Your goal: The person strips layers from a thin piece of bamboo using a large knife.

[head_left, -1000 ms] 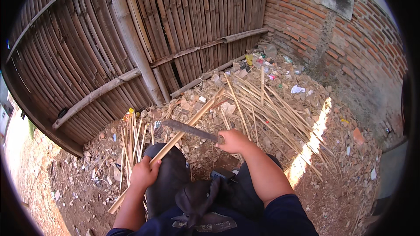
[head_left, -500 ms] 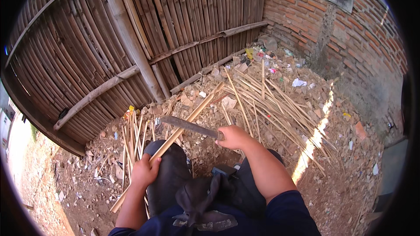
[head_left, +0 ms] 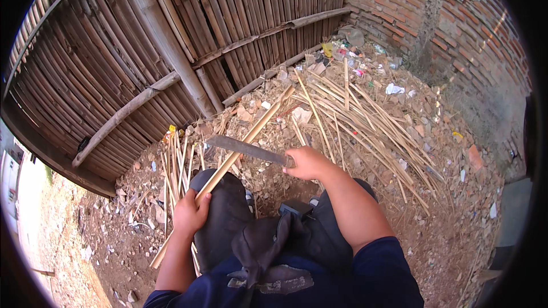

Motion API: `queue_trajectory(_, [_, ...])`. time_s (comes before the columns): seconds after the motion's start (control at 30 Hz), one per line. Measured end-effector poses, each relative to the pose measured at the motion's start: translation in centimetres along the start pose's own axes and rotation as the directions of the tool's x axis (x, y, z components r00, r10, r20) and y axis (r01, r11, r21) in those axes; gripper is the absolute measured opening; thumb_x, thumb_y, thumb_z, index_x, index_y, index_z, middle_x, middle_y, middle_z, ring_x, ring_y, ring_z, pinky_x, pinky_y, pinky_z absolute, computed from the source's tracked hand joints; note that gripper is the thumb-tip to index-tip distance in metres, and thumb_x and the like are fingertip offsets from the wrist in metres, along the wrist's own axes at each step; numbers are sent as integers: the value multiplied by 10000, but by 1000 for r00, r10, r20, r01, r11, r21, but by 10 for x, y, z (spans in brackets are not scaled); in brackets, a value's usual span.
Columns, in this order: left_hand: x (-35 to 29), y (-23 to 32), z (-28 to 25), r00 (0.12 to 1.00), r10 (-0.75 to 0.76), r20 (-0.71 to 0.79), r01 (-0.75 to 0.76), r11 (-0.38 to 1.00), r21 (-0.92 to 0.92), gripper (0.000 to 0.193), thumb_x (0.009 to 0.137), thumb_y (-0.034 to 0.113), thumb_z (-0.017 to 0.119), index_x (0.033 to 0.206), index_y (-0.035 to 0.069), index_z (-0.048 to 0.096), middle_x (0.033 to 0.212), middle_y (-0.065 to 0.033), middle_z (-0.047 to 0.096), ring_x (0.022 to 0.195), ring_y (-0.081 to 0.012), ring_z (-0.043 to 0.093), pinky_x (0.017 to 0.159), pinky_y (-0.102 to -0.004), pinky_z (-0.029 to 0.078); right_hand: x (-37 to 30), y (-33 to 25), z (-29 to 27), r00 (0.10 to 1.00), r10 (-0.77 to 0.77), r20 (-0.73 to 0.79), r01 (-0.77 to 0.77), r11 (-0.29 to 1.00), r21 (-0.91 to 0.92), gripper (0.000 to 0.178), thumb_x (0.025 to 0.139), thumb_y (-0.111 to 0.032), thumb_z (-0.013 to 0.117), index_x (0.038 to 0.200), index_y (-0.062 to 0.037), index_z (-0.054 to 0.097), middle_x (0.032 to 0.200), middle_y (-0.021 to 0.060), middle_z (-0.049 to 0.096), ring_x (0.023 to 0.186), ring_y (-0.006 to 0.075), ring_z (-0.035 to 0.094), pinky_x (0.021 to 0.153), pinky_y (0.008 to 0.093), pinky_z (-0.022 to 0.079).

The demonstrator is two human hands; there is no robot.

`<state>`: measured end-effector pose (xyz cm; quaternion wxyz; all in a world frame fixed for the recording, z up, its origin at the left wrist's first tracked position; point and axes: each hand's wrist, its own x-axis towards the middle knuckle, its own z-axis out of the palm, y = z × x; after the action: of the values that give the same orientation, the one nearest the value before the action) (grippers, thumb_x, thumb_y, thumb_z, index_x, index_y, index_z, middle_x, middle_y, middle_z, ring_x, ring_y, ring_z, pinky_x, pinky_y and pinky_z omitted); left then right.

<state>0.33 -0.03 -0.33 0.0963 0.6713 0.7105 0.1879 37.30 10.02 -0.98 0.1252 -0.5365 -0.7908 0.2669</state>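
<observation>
A long split bamboo strip (head_left: 261,124) slants across my left knee, its far end pointing toward the fence. My left hand (head_left: 192,211) is closed around its lower part. In my right hand (head_left: 308,163) is the handle of a machete (head_left: 245,148). The dark blade points left and lies across the bamboo strip, above my left knee; whether its edge bites into the strip I cannot tell.
A pile of thin bamboo strips (head_left: 365,122) lies on the rubble at the right. More strips (head_left: 178,159) stand left of my left knee. Beyond are a bamboo fence (head_left: 251,11) and a brick wall (head_left: 394,11). Litter and broken brick cover the ground.
The view has shifted slightly. My hands, the machete and the bamboo strip keep nearly the same positions relative to each other.
</observation>
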Motion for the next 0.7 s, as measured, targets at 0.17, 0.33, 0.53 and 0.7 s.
queue_trajectory(0.17, [0, 0, 1, 1000, 2, -18, -1, 1000, 6, 439, 973, 445, 654, 969, 6, 641, 749, -265, 680, 747, -478, 687, 695, -557, 539, 2, 3, 5, 1000, -7, -16, 7, 1000, -4, 352, 840, -329, 793, 1079, -85, 708, 942, 184, 731, 933, 391, 707, 821, 488, 551])
queue_trajectory(0.33, [-1, 2, 1, 999, 16, -33, -16, 1000, 7, 430, 970, 437, 666, 953, 8, 635, 735, -258, 676, 727, -475, 683, 680, -550, 536, 4, 8, 7, 999, -43, -12, 43, 999, 2, 449, 847, -344, 801, 1170, -52, 691, 837, 191, 713, 822, 372, 711, 753, 471, 544])
queue_trajectory(0.53, [0, 0, 1, 999, 15, -35, -15, 1000, 4, 429, 969, 440, 669, 955, 13, 634, 734, -253, 677, 728, -471, 685, 678, -544, 538, 2, 1, 3, 1000, 4, 13, -4, 1000, 12, 423, 848, -331, 796, 1167, -69, 702, 910, 187, 727, 888, 369, 712, 797, 471, 549])
queue_trajectory(0.7, [-1, 0, 1, 1000, 10, -29, -10, 1000, 22, 431, 970, 444, 668, 966, 15, 633, 741, -252, 681, 732, -467, 688, 683, -545, 538, 1, -5, -1, 998, 43, 48, -44, 999, 10, 399, 844, -326, 789, 1154, -85, 716, 997, 195, 739, 977, 390, 708, 863, 490, 555])
